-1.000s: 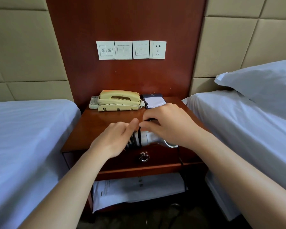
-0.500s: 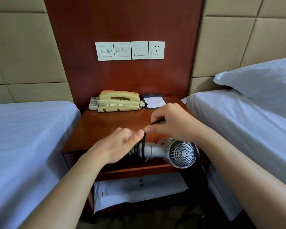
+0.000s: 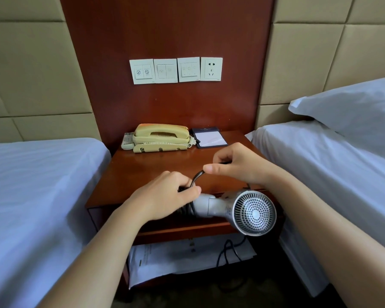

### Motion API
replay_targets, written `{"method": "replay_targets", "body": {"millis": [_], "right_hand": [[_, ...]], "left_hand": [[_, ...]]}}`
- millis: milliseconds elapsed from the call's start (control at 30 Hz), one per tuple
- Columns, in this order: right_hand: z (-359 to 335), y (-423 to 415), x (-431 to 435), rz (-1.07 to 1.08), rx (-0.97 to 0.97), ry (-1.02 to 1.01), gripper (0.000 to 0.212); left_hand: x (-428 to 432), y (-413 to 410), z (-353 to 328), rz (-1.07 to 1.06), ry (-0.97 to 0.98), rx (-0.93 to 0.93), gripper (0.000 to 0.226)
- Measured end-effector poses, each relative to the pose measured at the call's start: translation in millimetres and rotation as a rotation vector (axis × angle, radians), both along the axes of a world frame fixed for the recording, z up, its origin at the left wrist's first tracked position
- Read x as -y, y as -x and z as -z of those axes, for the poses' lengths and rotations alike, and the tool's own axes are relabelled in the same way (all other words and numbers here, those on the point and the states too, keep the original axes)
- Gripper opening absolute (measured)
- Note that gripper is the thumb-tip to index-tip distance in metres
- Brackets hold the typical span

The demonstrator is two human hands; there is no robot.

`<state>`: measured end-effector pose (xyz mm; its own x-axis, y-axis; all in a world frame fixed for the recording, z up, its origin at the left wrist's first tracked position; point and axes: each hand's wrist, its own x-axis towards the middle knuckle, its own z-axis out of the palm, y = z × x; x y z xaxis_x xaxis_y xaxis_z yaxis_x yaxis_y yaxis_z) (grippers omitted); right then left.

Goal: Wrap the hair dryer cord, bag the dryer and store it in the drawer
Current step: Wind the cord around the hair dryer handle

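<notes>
A silver hair dryer point(image 3: 238, 210) hangs in front of the wooden nightstand point(image 3: 142, 172), its round rear grille facing me. My left hand point(image 3: 165, 196) grips the dryer's handle, where several turns of black cord point(image 3: 185, 211) are wound. My right hand point(image 3: 236, 165) pinches the black cord just above the handle, and a short arc of cord runs from it down to my left thumb. More cord hangs loose below the nightstand point(image 3: 229, 252). The drawer front is mostly hidden behind my hands and the dryer.
A beige telephone point(image 3: 160, 137) and a notepad point(image 3: 210, 137) sit at the back of the nightstand. White beds flank it left point(image 3: 38, 185) and right point(image 3: 320, 165). White papers point(image 3: 176, 258) lie on the lower shelf. A wall socket point(image 3: 211, 68) sits above.
The dryer has come out from under my right hand and now shows its grille. My right hand lifted the cord up and to the right, away from my left hand.
</notes>
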<state>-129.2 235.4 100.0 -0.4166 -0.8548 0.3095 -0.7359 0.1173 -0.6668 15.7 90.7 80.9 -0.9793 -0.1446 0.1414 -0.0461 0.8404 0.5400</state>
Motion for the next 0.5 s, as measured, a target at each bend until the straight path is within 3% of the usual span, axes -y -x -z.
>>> {"method": "replay_targets", "body": {"millis": [267,367,500], "right_hand": [[17,35,-14,0.028,0.395,0.033,0.041],[34,41,-9,0.109,0.383,0.029,0.055],[42,32,-3,0.146,0.330,-0.069,0.035]], "left_hand": [[7,1,1,0.052,-0.453,-0.078,0.035],[16,0,2,0.056,-0.610,-0.129,0.046],[26,3,6,-0.080,-0.782,-0.250,0.051]]}}
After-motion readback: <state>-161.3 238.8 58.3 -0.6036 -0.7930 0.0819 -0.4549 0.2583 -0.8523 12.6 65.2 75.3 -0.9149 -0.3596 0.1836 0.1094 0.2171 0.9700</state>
